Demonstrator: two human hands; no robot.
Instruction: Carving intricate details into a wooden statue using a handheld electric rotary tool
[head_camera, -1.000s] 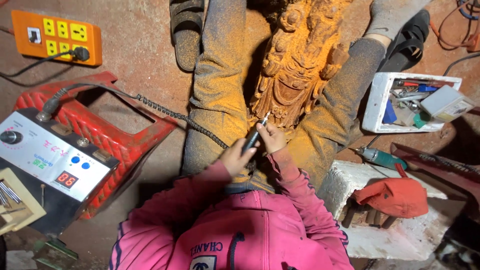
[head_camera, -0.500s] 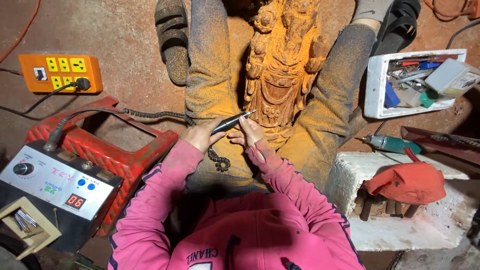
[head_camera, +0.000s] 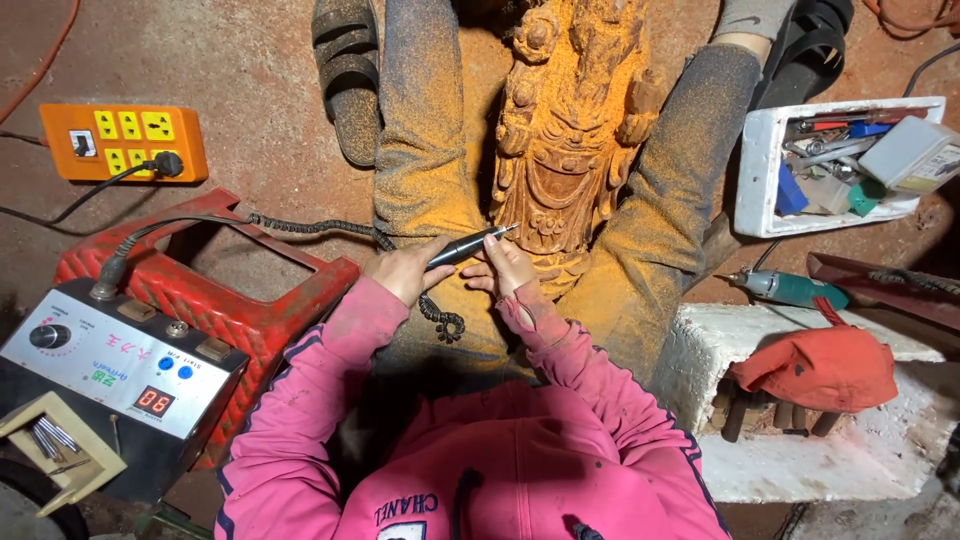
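Slim dark rotary handpiece (head_camera: 462, 247) with coiled black cord, lying near-horizontal, tip angled up-right against lower part of orange, dust-coated carved wooden figure statue (head_camera: 565, 130), which lies lengthwise between the person's dusty legs.

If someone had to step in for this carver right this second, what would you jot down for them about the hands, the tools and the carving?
Left hand: grips the pen-like rotary tool, tip aimed at the lower part of the wooden statue.
Right hand: open fingers rest by the tool's tip, steadying it against the wood.
The statue lies between the dusty legs; its figure is already carved in relief.
The tool's coiled cord runs to the control box on the red stool.
Spare tools lie in the white tray; a green rotary tool lies on the floor.
Left: detail work at the statue's lower part seems unfinished.
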